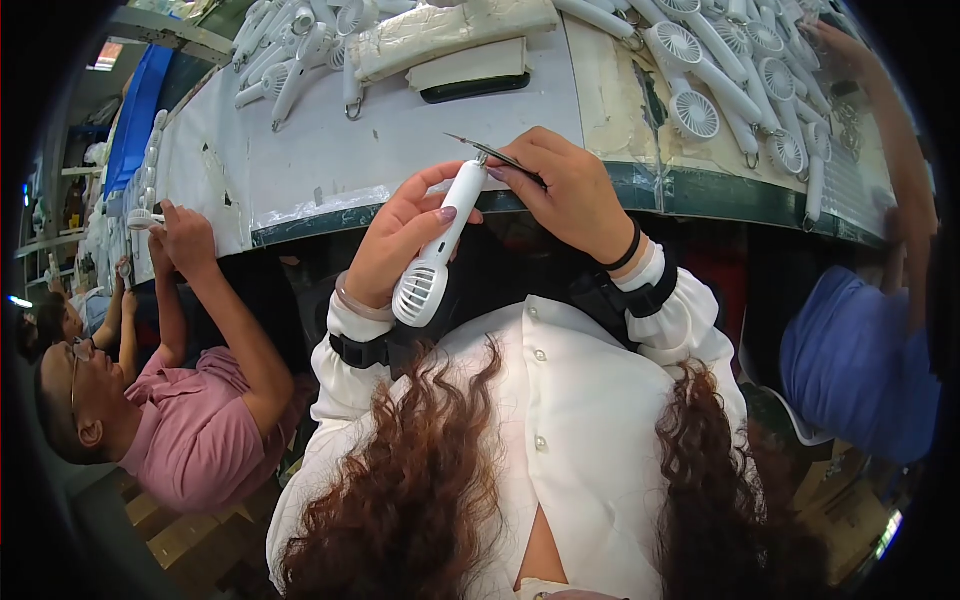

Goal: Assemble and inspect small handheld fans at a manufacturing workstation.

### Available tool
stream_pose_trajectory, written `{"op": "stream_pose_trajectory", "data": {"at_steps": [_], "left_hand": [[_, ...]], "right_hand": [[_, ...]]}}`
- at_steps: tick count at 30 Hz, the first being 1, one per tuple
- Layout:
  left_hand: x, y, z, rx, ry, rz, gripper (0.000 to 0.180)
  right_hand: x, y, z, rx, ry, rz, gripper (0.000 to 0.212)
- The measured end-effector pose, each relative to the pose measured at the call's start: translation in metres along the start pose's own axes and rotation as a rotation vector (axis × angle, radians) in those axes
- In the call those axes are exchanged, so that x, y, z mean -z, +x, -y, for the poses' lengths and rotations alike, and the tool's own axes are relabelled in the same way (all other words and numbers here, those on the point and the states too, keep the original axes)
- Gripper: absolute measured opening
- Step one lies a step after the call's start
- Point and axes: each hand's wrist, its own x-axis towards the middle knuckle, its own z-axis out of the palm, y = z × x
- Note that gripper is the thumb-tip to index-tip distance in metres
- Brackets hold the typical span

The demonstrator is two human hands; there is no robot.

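Observation:
My left hand [400, 230] grips a white handheld fan [462, 200] by its handle. The round slatted head of the fan hangs toward me, and its handle end points up and away. A small metal clasp [480, 158] sits at that handle end. Between its thumb and fingers, my right hand [570, 190] pinches dark, thin tweezers [515, 165] with a sharp tip pointing left. They cross at the clasp; whether they grip it is too small to tell. Both hands are just off the table's near edge.
The white-topped table [330, 160] has a green edge [620, 185]. Piles of handheld fans [690, 110] lie at the far left and right. Ahead is a white wrapped bundle [450, 40] above a dark-edged flat object [475, 88]. A co-worker in pink [205, 420] sits left, another in blue [850, 360] right.

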Motion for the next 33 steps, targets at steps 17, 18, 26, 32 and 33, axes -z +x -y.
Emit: {"op": "stream_pose_trajectory", "data": {"at_steps": [17, 18, 26, 32, 33], "left_hand": [[-0.01, 0.002, 0.011, -0.116, 0.224, -0.106, 0.051], [-0.01, 0.003, 0.012, -0.123, 0.233, -0.115, 0.051], [-0.01, 0.004, 0.016, -0.147, 0.307, -0.14, 0.05], [-0.01, 0.003, 0.015, -0.122, 0.315, -0.136, 0.051], [-0.01, 0.003, 0.015, -0.116, 0.328, -0.135, 0.051]], "right_hand": [[-0.002, -0.005, 0.004, 0.063, -0.186, -0.009, 0.015], [-0.002, -0.005, 0.004, 0.063, -0.186, -0.009, 0.015], [-0.005, -0.008, 0.005, 0.057, -0.276, 0.025, 0.016], [-0.004, -0.008, 0.001, 0.069, -0.202, 0.023, 0.015], [-0.004, -0.008, 0.001, 0.069, -0.202, 0.025, 0.015]]}}
